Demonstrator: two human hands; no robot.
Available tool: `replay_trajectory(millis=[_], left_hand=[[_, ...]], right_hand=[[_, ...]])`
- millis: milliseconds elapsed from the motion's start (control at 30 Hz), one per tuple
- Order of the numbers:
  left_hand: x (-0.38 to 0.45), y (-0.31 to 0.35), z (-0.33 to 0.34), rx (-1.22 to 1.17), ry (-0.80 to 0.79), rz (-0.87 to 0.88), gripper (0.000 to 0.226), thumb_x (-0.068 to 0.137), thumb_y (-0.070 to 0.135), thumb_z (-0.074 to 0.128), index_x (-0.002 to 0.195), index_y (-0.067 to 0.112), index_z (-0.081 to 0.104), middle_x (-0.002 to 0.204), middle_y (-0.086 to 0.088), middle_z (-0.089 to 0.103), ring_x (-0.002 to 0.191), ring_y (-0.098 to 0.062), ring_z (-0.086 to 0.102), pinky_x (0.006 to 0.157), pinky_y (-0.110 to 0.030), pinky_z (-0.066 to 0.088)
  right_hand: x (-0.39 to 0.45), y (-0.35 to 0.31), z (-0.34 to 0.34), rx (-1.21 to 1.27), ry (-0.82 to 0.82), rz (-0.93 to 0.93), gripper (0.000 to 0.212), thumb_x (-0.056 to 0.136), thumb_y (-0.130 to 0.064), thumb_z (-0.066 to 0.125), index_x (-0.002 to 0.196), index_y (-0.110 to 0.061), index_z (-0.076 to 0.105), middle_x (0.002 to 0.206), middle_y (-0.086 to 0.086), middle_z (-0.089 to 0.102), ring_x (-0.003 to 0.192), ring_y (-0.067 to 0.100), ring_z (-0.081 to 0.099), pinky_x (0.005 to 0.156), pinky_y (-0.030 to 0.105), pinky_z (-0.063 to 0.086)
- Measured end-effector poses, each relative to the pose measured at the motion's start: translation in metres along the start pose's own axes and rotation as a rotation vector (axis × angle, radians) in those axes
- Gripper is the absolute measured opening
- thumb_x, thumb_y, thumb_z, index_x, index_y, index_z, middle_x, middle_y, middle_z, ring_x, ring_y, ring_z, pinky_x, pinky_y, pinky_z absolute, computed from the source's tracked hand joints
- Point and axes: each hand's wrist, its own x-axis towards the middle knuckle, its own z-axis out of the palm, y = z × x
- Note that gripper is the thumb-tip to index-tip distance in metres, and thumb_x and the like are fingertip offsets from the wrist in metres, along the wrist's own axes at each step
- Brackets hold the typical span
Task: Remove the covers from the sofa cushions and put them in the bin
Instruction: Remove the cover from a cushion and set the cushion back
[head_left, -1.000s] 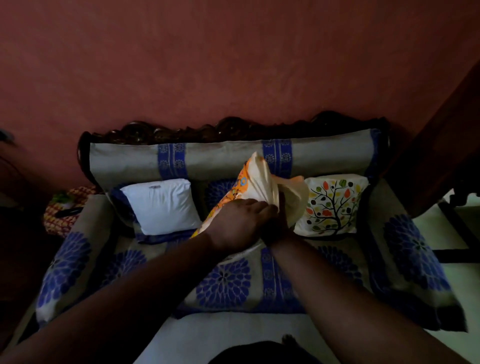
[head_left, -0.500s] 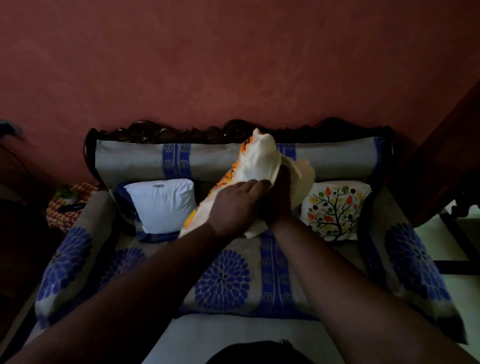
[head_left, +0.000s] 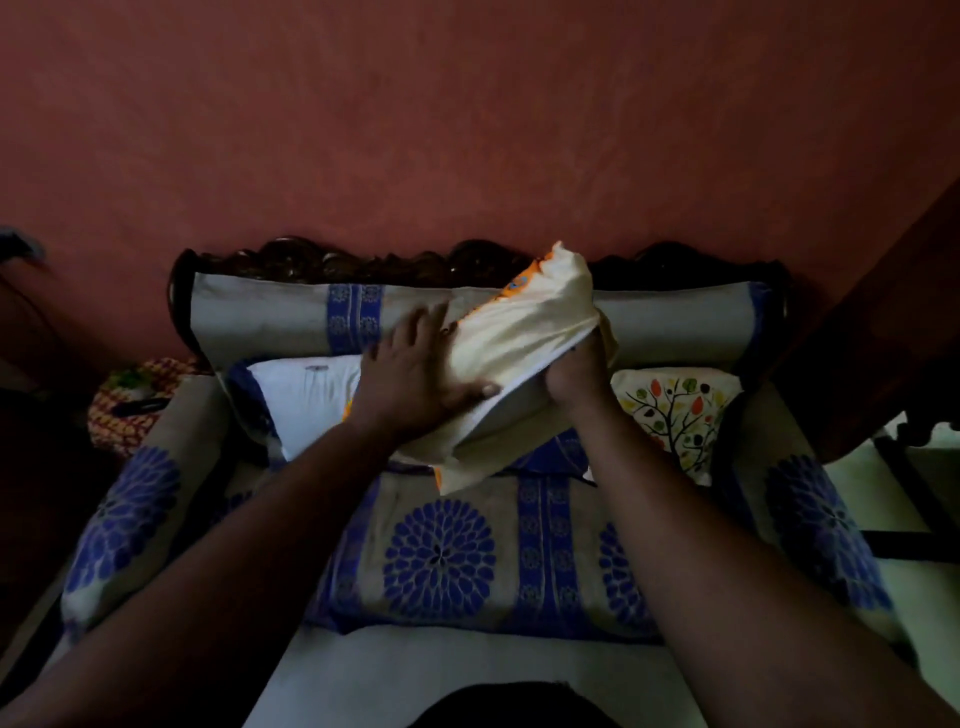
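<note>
Over the middle of the sofa I hold a cushion with a cream and orange cover (head_left: 524, 332), tilted up toward the right. My left hand (head_left: 415, 374) lies on its left side with the fingers spread and straight, thumb along the lower edge. My right hand (head_left: 579, 371) grips the cover's cream fabric from the right, fingers curled into the cloth. A bare white cushion (head_left: 306, 400) leans at the back left of the seat. A cushion with a tree-print cover (head_left: 675, 415) leans at the back right.
The sofa (head_left: 441, 561) has grey upholstery with blue flower prints, padded arms on both sides and a carved dark wooden back against a red wall. A red patterned basket (head_left: 130, 400) sits left of the sofa. Dark wooden furniture stands at the right.
The cushion has risen and tipped further right. My left hand let go of the cover and slid left, fingers now spread flat on it. My right hand keeps its grip.
</note>
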Motion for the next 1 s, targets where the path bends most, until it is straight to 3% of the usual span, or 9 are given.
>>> replay_trajectory(millis=[100,200,300,367,533,633,767,900,1000], left_hand=[[-0.011,-0.007,0.025,0.051,-0.21,-0.032,0.066,0.089,0.07,0.05,0.137,0.025,0.051,0.125,-0.014,0.065,0.109,-0.035,0.064,0.083,-0.04,0.051],[-0.025,-0.005,0.044,-0.073,-0.118,-0.082,0.033,0.1,0.047,0.05,0.105,0.02,0.068,0.101,-0.014,0.073,0.094,-0.038,0.068,0.074,-0.04,0.051],[-0.031,-0.011,0.058,-0.249,-0.08,-0.225,0.02,0.098,0.035,0.057,0.101,0.019,0.069,0.099,-0.013,0.073,0.094,-0.035,0.067,0.069,-0.032,0.042],[-0.035,-0.008,0.061,-0.29,-0.081,-0.269,0.016,0.096,0.027,0.061,0.101,0.015,0.07,0.1,-0.014,0.072,0.094,-0.034,0.067,0.068,-0.03,0.038],[-0.058,0.005,0.08,-0.285,-0.147,-0.221,0.014,0.096,0.027,0.06,0.102,0.018,0.07,0.1,-0.011,0.072,0.094,-0.031,0.067,0.069,-0.029,0.04],[-0.068,0.025,0.082,-0.321,-0.165,-0.152,0.01,0.097,0.024,0.058,0.093,0.021,0.066,0.096,-0.007,0.071,0.089,-0.025,0.066,0.068,-0.029,0.038],[-0.073,0.03,0.081,-0.515,-0.073,-0.308,0.014,0.094,0.015,0.058,0.101,0.012,0.07,0.098,-0.008,0.071,0.091,-0.024,0.066,0.076,-0.035,0.05],[-0.096,0.046,0.085,-0.57,-0.084,-0.346,0.006,0.094,0.015,0.06,0.093,0.018,0.065,0.085,0.003,0.066,0.081,-0.014,0.062,0.066,-0.029,0.044],[-0.108,0.06,0.09,-0.569,-0.191,-0.173,0.027,0.098,0.043,0.054,0.078,0.025,0.048,0.068,0.006,0.053,0.067,-0.017,0.059,0.058,-0.035,0.043]], right_hand=[[0.002,0.018,-0.001,-0.276,-0.178,0.048,0.039,0.1,-0.005,0.055,0.137,0.007,0.05,0.14,0.022,0.054,0.13,0.032,0.052,0.106,0.025,0.037],[-0.003,0.03,0.0,-0.39,-0.325,0.044,0.044,0.093,-0.022,0.059,0.132,-0.001,0.055,0.133,0.021,0.059,0.127,0.033,0.054,0.109,0.043,0.042],[-0.016,0.043,-0.021,-0.441,-0.443,0.142,0.021,0.098,-0.03,0.06,0.113,-0.016,0.061,0.102,0.012,0.066,0.096,0.027,0.065,0.087,0.042,0.052],[-0.036,0.055,-0.034,-0.489,-0.469,0.21,0.028,0.099,-0.049,0.053,0.105,-0.022,0.061,0.09,0.003,0.066,0.082,0.02,0.066,0.078,0.041,0.055],[-0.077,0.086,-0.028,-0.857,-0.072,0.016,0.033,0.093,-0.048,0.063,0.097,-0.016,0.068,0.093,0.003,0.068,0.088,0.02,0.063,0.072,0.031,0.047],[-0.072,0.083,-0.02,-0.772,0.105,0.179,0.015,0.089,-0.026,0.069,0.093,-0.012,0.069,0.095,0.009,0.071,0.092,0.027,0.066,0.075,0.033,0.047],[-0.081,0.076,-0.022,-0.581,0.263,0.121,0.016,0.081,-0.026,0.075,0.07,-0.019,0.067,0.072,-0.005,0.069,0.068,0.011,0.062,0.063,0.026,0.046],[-0.097,0.077,-0.025,-0.425,0.284,0.07,0.017,0.083,-0.018,0.073,0.067,-0.018,0.066,0.068,-0.005,0.066,0.065,0.01,0.062,0.061,0.023,0.045],[-0.079,0.079,-0.031,-0.377,0.031,0.219,0.011,0.092,-0.009,0.062,0.087,-0.008,0.072,0.087,0.002,0.069,0.081,0.02,0.064,0.072,0.031,0.049]])
